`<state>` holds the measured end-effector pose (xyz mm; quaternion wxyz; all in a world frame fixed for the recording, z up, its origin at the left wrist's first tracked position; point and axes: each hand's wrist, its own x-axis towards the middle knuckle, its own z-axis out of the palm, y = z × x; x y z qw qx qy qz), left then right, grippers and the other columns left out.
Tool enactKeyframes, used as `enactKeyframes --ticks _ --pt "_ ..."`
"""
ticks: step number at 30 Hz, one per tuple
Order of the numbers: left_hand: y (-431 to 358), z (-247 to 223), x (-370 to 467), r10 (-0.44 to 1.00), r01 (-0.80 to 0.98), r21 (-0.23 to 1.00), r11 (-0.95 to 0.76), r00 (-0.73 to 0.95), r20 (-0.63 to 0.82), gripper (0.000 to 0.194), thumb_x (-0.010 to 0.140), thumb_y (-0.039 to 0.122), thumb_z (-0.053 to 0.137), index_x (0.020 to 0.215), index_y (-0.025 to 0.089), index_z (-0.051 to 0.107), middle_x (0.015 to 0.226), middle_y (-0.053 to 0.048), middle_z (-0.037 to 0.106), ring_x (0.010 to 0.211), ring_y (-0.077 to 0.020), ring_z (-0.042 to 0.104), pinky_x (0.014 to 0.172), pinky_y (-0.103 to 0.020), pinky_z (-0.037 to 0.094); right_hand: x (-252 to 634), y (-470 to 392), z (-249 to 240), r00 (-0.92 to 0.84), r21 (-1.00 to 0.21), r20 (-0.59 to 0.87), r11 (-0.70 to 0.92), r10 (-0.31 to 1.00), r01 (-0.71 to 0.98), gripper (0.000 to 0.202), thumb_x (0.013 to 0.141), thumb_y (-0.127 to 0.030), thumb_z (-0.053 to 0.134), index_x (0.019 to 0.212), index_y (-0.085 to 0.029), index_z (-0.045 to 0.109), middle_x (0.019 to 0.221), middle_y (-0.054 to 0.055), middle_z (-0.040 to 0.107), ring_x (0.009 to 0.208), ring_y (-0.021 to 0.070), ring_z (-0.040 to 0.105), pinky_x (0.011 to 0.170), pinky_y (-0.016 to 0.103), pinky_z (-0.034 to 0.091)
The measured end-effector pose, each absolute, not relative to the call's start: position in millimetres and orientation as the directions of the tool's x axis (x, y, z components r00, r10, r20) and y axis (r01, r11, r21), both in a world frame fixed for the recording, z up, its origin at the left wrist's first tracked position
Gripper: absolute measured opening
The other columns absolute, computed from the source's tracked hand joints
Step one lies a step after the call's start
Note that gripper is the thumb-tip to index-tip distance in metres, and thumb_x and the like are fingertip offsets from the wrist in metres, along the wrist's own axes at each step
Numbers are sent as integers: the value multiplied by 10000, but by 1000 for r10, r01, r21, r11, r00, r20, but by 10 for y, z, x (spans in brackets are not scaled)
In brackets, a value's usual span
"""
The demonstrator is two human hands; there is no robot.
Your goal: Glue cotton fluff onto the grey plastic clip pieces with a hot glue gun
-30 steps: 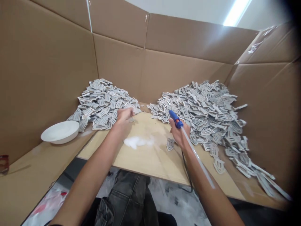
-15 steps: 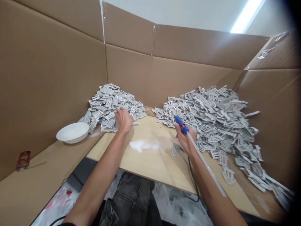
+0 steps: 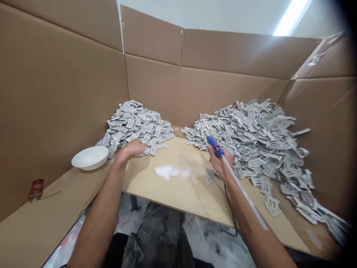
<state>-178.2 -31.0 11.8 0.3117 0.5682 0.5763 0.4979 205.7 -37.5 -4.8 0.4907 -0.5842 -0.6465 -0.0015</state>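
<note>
While the right hand [image 3: 221, 162] has its fingers wrapped around the blue glue gun [image 3: 214, 145], a long clear glue stick [image 3: 245, 193] pokes out the back and runs over the forearm. So yeah, that grip's closed on the gun, which sits above the wooden board [image 3: 173, 197], front end aimed away from the person. Black cord [image 3: 229, 208] hangs below the grip, and one loose gray piece [image 3: 209, 175] lies just to its left, a bit nearer the person. Big right pile [image 3: 259, 130] of those slotted pieces spreads behind and to the right of the grip. Further left on the board there's a white patch [image 3: 170, 171].

Over at the left hand [image 3: 133, 148], the fingers are bent at the front edge of the left pile [image 3: 139, 124]; can't tell if they're pinching a piece or how far open they are. Left of that hand sits a white bowl [image 3: 89, 158], then a red tool [image 3: 36, 189] way out past it by the cardboard wall [image 3: 61, 100].
</note>
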Motion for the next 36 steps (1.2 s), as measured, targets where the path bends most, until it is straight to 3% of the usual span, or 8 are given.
enactKeyframes --ticks 3,6,10,14,18,21,28,36 --pt "-494 238 -1557 924 260 966 0 370 -100 445 828 365 745 522 223 456 481 20 411 417 -106 360 486 -294 341 2064 -385 -46 162 -580 623 312 765 752 635 906 -788 497 583 -241 519 533 43 559 568 199 508 623 324 389" --pt "-609 294 -1313 777 30 999 -29 629 3 463 917 511 669 612 189 536 653 -70 646 520 -136 577 588 -310 497 2073 -381 -53 157 -580 622 317 767 750 661 907 -810 484 588 -233 537 527 43 564 567 194 509 612 318 391" --pt "-549 269 -1131 843 -119 946 -301 431 322 405 967 511 601 777 157 654 1333 -213 712 1158 -279 713 898 -391 592 2084 -358 -77 161 -568 640 321 751 758 671 902 -824 485 582 -235 520 525 42 561 561 191 505 615 323 387" --pt "-397 238 -1218 826 414 769 -487 -67 560 304 1003 377 512 957 162 722 1618 -165 508 1565 -326 383 1227 -515 393 2087 -359 -83 167 -573 639 320 751 754 662 905 -811 483 571 -239 500 524 36 545 555 185 486 614 323 373" --pt "-390 199 -1429 710 850 526 28 -388 588 533 936 222 570 1462 137 558 1739 -217 267 1626 -402 197 1259 -644 263 2076 -381 -63 166 -584 637 330 753 742 640 908 -791 490 583 -240 504 535 31 548 560 181 483 626 318 384" --pt "-449 155 -1538 691 827 428 365 -548 471 651 919 182 552 1538 17 436 1527 -353 510 1497 -493 393 1158 -715 328 2067 -387 -49 149 -572 643 341 751 746 628 914 -780 492 592 -241 503 545 33 557 566 182 491 645 319 397" --pt "-314 80 -1527 913 915 293 278 -346 214 333 958 240 486 1032 85 772 1102 -281 751 1091 -402 713 951 -485 523 2065 -376 -60 136 -561 637 335 759 757 618 916 -786 482 608 -250 485 556 38 569 573 192 503 658 324 412" --pt "270 159 -1319 924 983 145 -115 52 378 436 974 143 460 1351 199 672 1294 -185 666 1244 -324 618 1012 -412 503 2053 -396 -39 132 -569 602 307 788 763 619 899 -814 461 638 -253 491 576 47 586 603 207 529 666 326 420"
